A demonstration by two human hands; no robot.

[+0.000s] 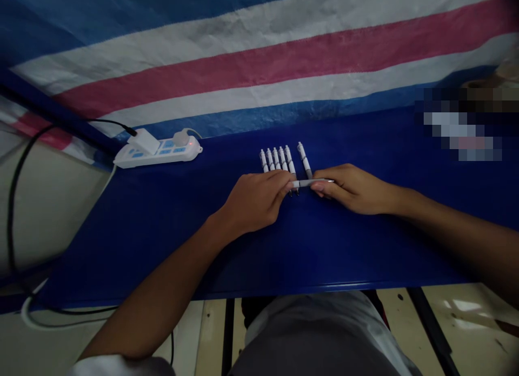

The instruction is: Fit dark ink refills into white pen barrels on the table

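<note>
Both hands hold one white and grey pen (305, 183) level between them. My left hand (259, 199) is closed around its left part, and my right hand (354, 189) pinches its right part, where a metallic tip sticks out. Behind and partly under my left hand lies a row of several white pens (276, 159), side by side, their lower parts mostly covered by the hand. A single white pen (304, 159) lies apart, to the right of the row, its lower end near my right fingertips.
A white power strip (162, 153) with two plugs and cables lies at the back left of the blue table (324, 252). A striped sheet (243, 68) hangs behind. At the far right, a pixelated patch covers something. The table's front edge is close to my body.
</note>
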